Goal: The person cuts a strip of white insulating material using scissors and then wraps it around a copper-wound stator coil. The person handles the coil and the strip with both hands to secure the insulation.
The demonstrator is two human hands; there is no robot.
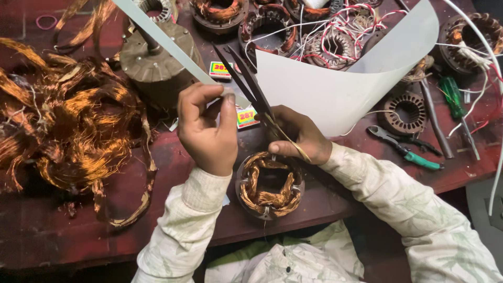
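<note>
My left hand point(207, 131) pinches a long strip of pale grey paper point(162, 42) that runs up to the top left. My right hand point(296, 136) grips dark scissors point(246, 78), blades open and pointing up-left, cutting between the strip and a large curved grey sheet point(340, 84). Just below both hands, a round motor stator point(270, 183) with copper windings sits at the near edge of the bench.
A big tangle of loose copper wire point(68, 120) fills the left of the dark red bench point(47, 230). A motor housing point(154, 57) stands behind my left hand. Several wound stators point(267, 29), green-handled pliers point(406, 149), a green screwdriver point(451, 97) and small matchboxes point(246, 116) lie around.
</note>
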